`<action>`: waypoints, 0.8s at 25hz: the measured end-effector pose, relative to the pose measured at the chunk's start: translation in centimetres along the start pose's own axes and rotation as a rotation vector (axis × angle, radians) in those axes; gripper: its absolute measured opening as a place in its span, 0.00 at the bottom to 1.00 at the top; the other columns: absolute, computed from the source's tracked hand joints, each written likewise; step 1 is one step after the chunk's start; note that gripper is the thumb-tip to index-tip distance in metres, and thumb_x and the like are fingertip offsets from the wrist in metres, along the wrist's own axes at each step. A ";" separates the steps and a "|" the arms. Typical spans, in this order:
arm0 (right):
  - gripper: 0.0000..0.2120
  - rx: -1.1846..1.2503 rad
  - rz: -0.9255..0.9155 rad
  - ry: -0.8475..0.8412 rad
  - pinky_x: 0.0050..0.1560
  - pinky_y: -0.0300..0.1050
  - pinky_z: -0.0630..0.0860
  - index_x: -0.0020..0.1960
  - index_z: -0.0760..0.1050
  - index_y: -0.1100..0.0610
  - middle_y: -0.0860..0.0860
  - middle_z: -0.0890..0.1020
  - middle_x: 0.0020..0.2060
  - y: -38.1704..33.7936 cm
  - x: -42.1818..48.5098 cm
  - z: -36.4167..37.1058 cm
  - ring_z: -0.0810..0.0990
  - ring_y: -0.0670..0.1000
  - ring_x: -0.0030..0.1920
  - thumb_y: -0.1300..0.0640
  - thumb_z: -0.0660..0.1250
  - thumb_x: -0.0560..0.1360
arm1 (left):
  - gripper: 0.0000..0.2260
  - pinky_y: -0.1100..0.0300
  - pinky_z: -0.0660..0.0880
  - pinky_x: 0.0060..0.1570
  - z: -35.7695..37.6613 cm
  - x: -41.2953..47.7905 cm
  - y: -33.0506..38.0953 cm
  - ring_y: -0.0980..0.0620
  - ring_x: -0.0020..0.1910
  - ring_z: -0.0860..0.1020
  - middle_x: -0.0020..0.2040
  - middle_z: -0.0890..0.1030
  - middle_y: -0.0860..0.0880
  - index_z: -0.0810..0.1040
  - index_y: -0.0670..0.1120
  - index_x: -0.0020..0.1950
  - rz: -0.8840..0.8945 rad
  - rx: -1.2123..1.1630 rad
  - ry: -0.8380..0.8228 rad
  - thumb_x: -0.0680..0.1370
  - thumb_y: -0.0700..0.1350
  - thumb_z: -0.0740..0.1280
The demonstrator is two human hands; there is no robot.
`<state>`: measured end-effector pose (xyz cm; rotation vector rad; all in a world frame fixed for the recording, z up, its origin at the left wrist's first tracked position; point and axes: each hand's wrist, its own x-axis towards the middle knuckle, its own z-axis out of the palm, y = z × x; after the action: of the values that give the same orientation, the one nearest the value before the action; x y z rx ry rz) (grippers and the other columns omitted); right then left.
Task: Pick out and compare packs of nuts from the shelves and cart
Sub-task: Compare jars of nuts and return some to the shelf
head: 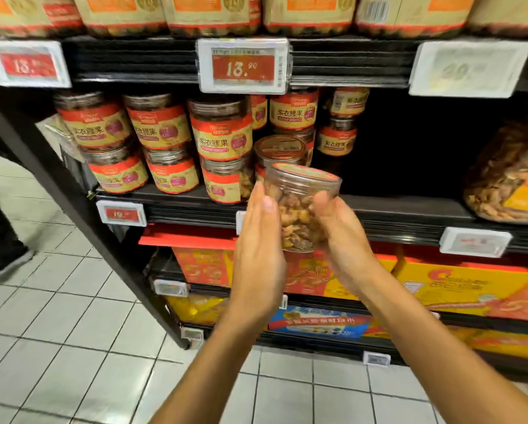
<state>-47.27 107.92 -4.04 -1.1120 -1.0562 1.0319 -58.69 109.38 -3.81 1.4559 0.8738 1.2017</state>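
1. A clear plastic jar [299,203] of mixed nuts is held in the air between both hands, in front of the middle shelf [379,215] and just near of the jars standing there. It is tilted, with its red-rimmed lid leaning to the right and away.
2. The left hand [258,249] lies flat against the jar's left side, its fingers straight and together, pressing rather than wrapping.
3. The right hand [345,240] cups the jar's right side and base; its thumb lies across the near face and the fingers curl round behind, so this hand grips the jar.
4. On the middle shelf, to the left and behind, stacked jars [221,130] with red and cream labels stand two high in several rows.
5. A price tag [243,66] with white digits on red hangs from the edge of the shelf above.
6. At the far right of the middle shelf sits a large tub [507,185] of pale brown snacks.
7. Lower shelves hold red and yellow boxes [458,286].
8. The floor [57,316] is pale tile; a dark shoe [5,261] shows at the left edge.
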 end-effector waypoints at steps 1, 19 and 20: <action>0.43 0.048 0.017 -0.041 0.65 0.44 0.71 0.69 0.66 0.59 0.52 0.78 0.62 -0.2 -0.1 -0.3 0.77 0.46 0.61 0.30 0.56 0.64 | 0.34 0.57 0.61 0.71 0.3 0.5 0.1 0.59 0.70 0.66 0.71 0.69 0.55 0.64 0.51 0.73 -0.047 -0.028 0.012 0.73 0.69 0.50; 0.20 0.115 -0.249 0.013 0.56 0.28 0.71 0.62 0.69 0.47 0.37 0.78 0.57 -1.8 8.0 -2.1 0.75 0.34 0.58 0.42 0.46 0.78 | 0.30 0.56 0.62 0.70 1.7 10.1 -0.1 0.56 0.67 0.68 0.69 0.70 0.49 0.66 0.47 0.69 0.056 -0.059 0.109 0.75 0.63 0.47; 0.18 0.100 -0.249 0.002 0.55 0.27 0.71 0.59 0.70 0.44 0.33 0.78 0.53 -1.3 8.2 -2.1 0.75 0.33 0.58 0.41 0.47 0.78 | 0.29 0.59 0.64 0.66 1.8 9.9 -0.4 0.57 0.64 0.70 0.66 0.72 0.47 0.66 0.45 0.68 0.105 -0.004 0.111 0.75 0.61 0.48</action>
<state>-43.54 115.38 -1.98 -0.8763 -1.0985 0.8742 -54.51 118.30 -1.82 1.4577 0.8781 1.3727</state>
